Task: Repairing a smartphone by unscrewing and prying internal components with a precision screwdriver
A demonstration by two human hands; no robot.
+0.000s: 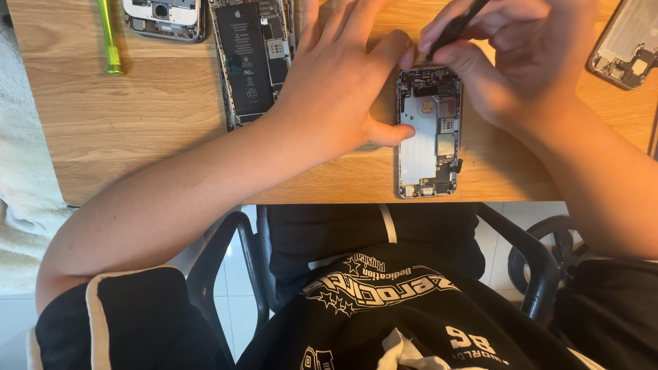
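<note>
An opened phone housing [428,133], silver inside with small parts at both ends, lies on the wooden table [137,116] near its front edge. My left hand [343,82] rests flat on the table, thumb and index finger pressed against the housing's left side and top corner. My right hand [521,55] pinches a thin black tool [454,29] whose tip points down at the top end of the housing.
Another opened phone with a black battery [250,58] lies left of my left hand. A third phone body [164,17] sits at the back left, a green-handled screwdriver [108,38] beside it. A bare phone shell [627,44] lies at the right edge. Chair armrests [528,253] show below the table.
</note>
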